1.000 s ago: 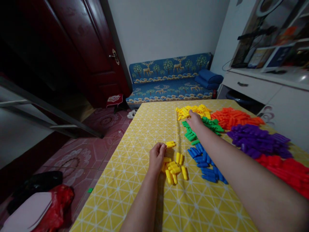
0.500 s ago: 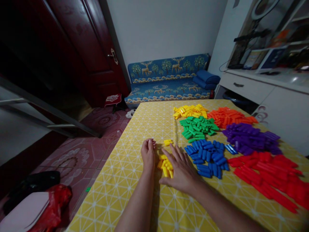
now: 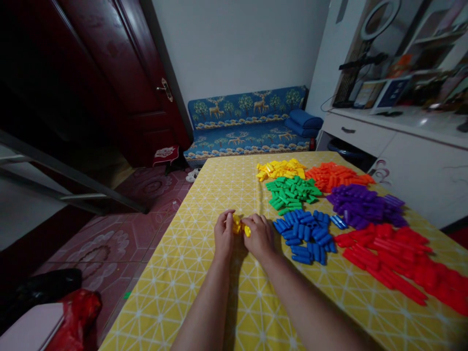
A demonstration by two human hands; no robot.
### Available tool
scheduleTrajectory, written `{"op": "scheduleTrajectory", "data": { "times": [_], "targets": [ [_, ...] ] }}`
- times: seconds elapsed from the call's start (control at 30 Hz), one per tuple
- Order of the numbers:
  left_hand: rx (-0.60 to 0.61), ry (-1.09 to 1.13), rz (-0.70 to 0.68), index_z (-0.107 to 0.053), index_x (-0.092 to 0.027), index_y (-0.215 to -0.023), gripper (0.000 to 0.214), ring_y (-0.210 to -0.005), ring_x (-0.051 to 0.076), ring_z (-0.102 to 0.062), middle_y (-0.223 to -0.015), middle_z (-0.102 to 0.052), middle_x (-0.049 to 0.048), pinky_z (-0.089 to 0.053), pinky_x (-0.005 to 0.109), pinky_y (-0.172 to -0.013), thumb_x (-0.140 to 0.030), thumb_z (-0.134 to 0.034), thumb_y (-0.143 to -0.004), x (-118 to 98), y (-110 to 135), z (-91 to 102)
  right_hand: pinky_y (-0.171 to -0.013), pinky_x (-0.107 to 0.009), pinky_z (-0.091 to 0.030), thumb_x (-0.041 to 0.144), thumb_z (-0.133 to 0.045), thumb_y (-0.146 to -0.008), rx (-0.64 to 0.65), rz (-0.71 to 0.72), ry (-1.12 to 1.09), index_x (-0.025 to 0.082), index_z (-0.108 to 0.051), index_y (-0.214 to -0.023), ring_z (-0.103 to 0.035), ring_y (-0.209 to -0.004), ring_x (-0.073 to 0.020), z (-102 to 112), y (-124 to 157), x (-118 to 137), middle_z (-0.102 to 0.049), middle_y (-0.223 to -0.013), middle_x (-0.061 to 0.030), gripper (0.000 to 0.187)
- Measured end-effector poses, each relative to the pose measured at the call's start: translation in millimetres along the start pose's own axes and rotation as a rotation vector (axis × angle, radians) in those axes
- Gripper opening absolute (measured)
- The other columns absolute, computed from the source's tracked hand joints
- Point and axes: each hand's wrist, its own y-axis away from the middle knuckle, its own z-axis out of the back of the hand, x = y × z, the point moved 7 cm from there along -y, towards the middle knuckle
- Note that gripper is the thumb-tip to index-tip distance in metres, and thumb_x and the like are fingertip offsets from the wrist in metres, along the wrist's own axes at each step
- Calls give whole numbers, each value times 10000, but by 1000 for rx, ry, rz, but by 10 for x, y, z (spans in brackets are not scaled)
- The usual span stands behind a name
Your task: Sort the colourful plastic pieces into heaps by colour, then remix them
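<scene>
My left hand (image 3: 224,235) and my right hand (image 3: 259,235) are cupped together on the yellow patterned tablecloth (image 3: 204,292). Both are closed around a small bunch of yellow plastic pegs (image 3: 239,225), which shows between the fingers. Most of the bunch is hidden under my palms. Just right of my right hand lies the blue peg pile (image 3: 305,231).
More sorted peg piles lie beyond: yellow (image 3: 280,169), green (image 3: 292,191), orange (image 3: 334,174), purple (image 3: 361,204), red (image 3: 395,256). A blue sofa (image 3: 248,122) stands behind the table, a white cabinet (image 3: 402,156) to the right, a dark door (image 3: 139,83) to the left.
My right hand came back from the far yellow pile, swept over the loose yellow pegs, and both hands have now closed together, gathering them into one bunch.
</scene>
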Motion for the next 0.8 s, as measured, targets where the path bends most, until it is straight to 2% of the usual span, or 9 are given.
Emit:
{"op": "scheduleTrajectory", "data": {
  "times": [0.13, 0.23, 0.33, 0.43, 0.63, 0.8],
  "targets": [
    [296, -165, -148, -717, -219, -998, 259, -1090, 232, -610, -1103, -699, 88, -431, 379, -994, -404, -577, -884, -170, 94, -263, -856, -329, -444, 103, -485, -835, -90, -77, -83, 230, -698, -955, -577, -970, -236, 28, 120, -46, -673, -967, -86, 276],
    [426, -288, -204, -721, -237, -1027, 256, -1030, 231, -622, -1070, -712, 78, -437, 383, -965, -390, -565, -892, -189, 148, -368, -824, -327, -478, 168, -476, -859, -182, -203, -269, 247, -669, -969, -624, -935, -229, 63, 206, -113, -701, -972, -81, 236],
    [440, -349, -205, -735, -228, -996, 289, -969, 236, -629, -1008, -724, 81, -452, 375, -918, -411, -530, -907, -158, 146, -379, -793, -332, -504, 185, -513, -801, -246, -284, -425, 274, -647, -963, -650, -897, -227, 82, 259, -165, -721, -964, -58, 228],
    [408, -369, -148, -745, -220, -987, 330, -931, 250, -644, -985, -738, 88, -470, 365, -866, -449, -523, -899, -114, 128, -360, -798, -331, -514, 181, -522, -755, -295, -315, -534, 275, -640, -934, -654, -882, -215, 87, 247, -223, -721, -945, -41, 234],
    [435, -441, -106, -656, -235, -1201, 432, -972, 252, -672, -1050, -740, 72, -487, 341, -864, -497, -455, -922, -161, 187, -382, -831, -312, -529, 226, -576, -733, -349, -361, -957, 259, -616, -970, -657, -902, -190, 24, 144, -325, -705, -964, -16, 242],
    [452, -535, -123, -494, -231, -1388, 558, -989, 257, -678, -1151, -711, 83, -491, 352, -872, -531, -436, -921, -151, 199, -391, -896, -323, -519, 422, -633, -796, -279, -418, -1324, 249, -610, -1069, -653, -996, -201, -100, 115, -345, -685, -1065, -32, 324]
  ]
}}
